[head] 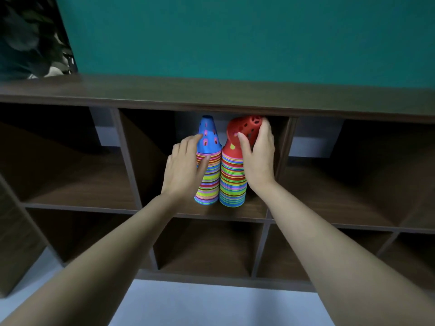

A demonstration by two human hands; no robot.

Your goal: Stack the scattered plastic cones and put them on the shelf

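I see both cone stacks standing in the shelf cubby, nearly done. Left hand spread against blue stack; right hand grips tilted red cone, unseated.

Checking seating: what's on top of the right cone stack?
A red cone, tilted right, gripped by the right hand. Fingers partly cover where it meets the stack, so seating is unseen.
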